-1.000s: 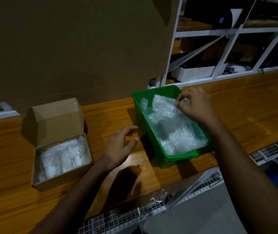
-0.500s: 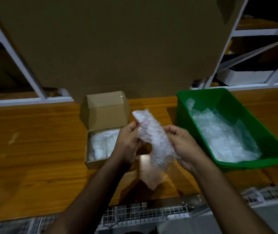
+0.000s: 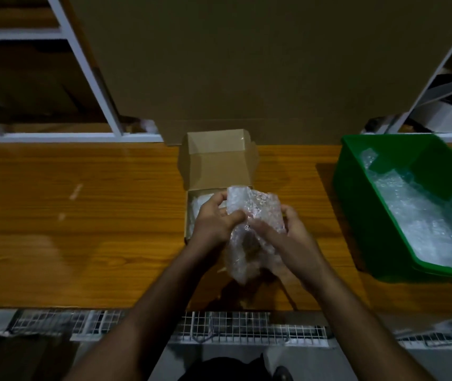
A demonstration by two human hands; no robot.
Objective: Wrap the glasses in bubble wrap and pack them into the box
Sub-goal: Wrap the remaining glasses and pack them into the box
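My left hand and right hand both hold one sheet of bubble wrap, above the tabletop and over the near right corner of the box. My left grip is closed on the sheet's left edge, thumb pressed across the front and fingers curled behind it. My right grip is closed on the right side, thumb reaching in toward the middle until it nearly meets the left thumb, fingers wrapped behind. The sheet stands bunched between the two grips, its top rising above my fingers and its lower end hanging down toward my wrists. A darker shape shows through the plastic low down, but I cannot tell what it is. The box sits just beyond my hands with its lid standing open at the back, against a large cardboard panel; white wrapped material lies inside, mostly hidden by my left hand. To my right, well apart from the box, a green bin holds more bubble wrap, with bare wood between box and bin. To my left the tabletop runs wide and open to the edge of view. The near edge of the tabletop lies below my forearms, with a wire grid just under it. White shelf frames stand behind the far edge.
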